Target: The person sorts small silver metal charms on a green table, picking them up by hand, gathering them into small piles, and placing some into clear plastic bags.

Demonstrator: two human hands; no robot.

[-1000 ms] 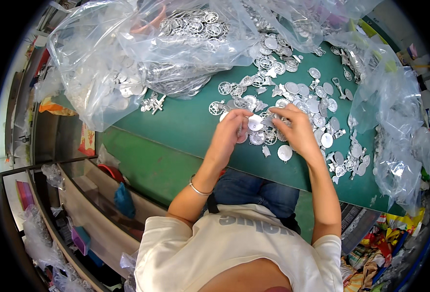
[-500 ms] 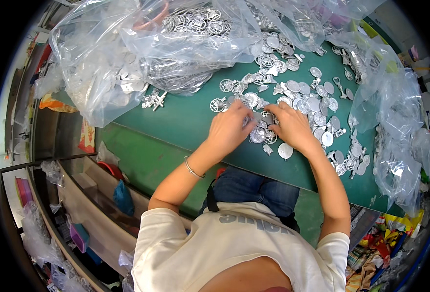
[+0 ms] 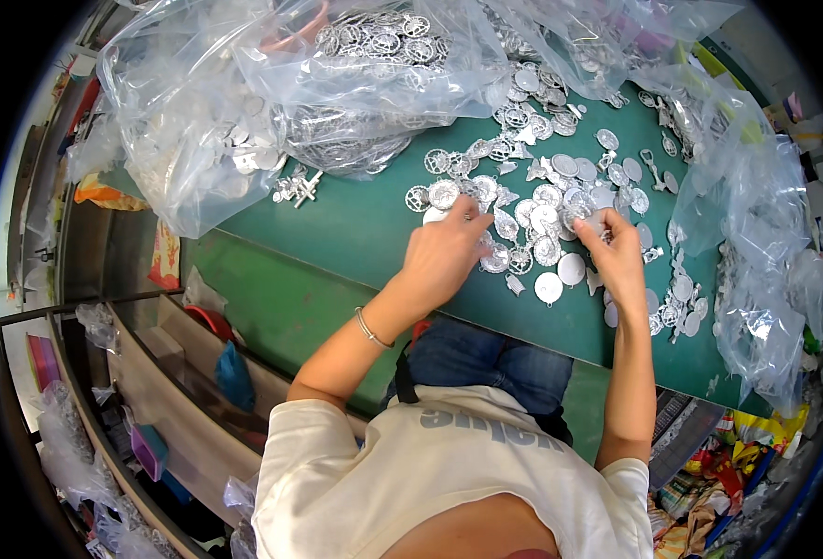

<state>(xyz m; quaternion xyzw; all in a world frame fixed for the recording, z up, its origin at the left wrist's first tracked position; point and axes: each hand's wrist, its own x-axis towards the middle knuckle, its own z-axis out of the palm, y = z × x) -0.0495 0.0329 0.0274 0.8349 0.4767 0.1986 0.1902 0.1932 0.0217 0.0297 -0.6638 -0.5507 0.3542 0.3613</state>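
Many small round silver metal pieces lie spread over a green table. My left hand rests palm down on the pieces near the table's middle, fingers over a round piece. My right hand is to the right of it and pinches one round silver piece between its fingertips. Plain flat discs lie between the hands near the table's front edge. A thin bracelet sits on my left wrist.
Large clear plastic bags full of silver pieces cover the table's back and left. More bags hang over the right edge. Wooden shelves with a blue item stand low on the left. Coloured clutter lies at the lower right.
My hands were close together working one piece; now they have moved apart, the left hand down onto the pile and the right hand out to the right with a piece.
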